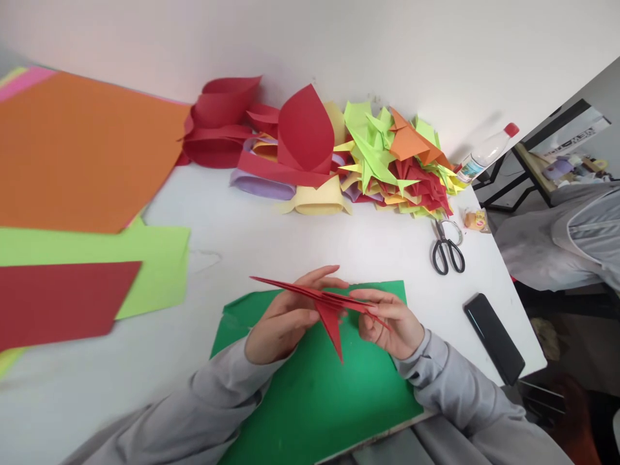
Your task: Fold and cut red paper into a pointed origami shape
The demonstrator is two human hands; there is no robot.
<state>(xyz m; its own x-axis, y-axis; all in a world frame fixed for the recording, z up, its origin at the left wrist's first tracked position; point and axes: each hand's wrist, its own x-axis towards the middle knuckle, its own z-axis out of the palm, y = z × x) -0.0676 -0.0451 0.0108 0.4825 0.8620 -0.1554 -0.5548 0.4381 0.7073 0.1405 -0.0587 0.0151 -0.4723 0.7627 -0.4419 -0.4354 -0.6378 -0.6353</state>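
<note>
A folded red paper piece [325,303], long and pointed with a flap hanging down, is held above a green paper sheet [310,394] on the white table [271,239]. My left hand [283,320] pinches its left half, thumb and fingers closed on the folds. My right hand [390,323] grips its right end, fingers curled around the paper. Both wrists wear grey sleeves.
Large orange [82,148], light green [155,258] and red sheets [53,300] lie at the left. A heap of folded paper shapes [382,158] and curled red strips [227,123] sits at the back. Scissors [448,248], a black phone [494,336], a plastic bottle [487,152] and the table's edge are at the right.
</note>
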